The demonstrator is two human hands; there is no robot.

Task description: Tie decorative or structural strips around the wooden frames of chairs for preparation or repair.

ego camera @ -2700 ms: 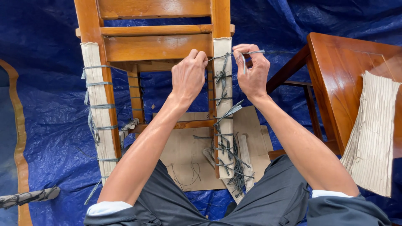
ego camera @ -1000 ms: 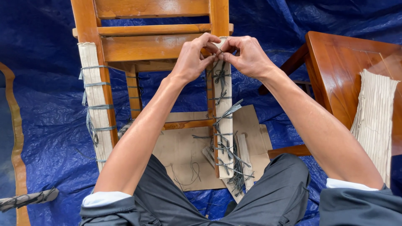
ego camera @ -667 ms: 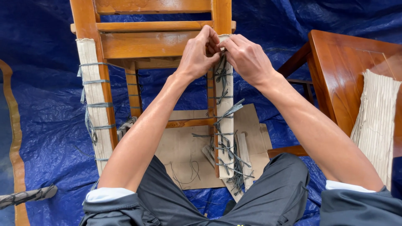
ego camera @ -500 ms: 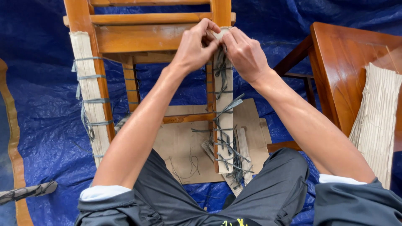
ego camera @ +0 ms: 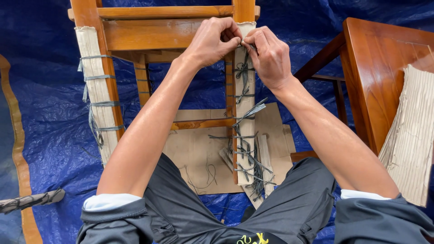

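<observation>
Both hands pinch a thin grey cord at the top of the chair leg's cardboard wrap: left hand, right hand. The cord looks light, limp and slippery, best gripped near the knot.

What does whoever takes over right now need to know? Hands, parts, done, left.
Left hand and right hand: both pinch grey string at the top of the cardboard-wrapped right chair leg.
Left chair leg: wrapped, four ties on.
Done: ties run down the right leg, loose ends sticking out.
Left: the top tie under the fingers looks unfinished.
Spare cardboard lies on the second chair, right.
</observation>
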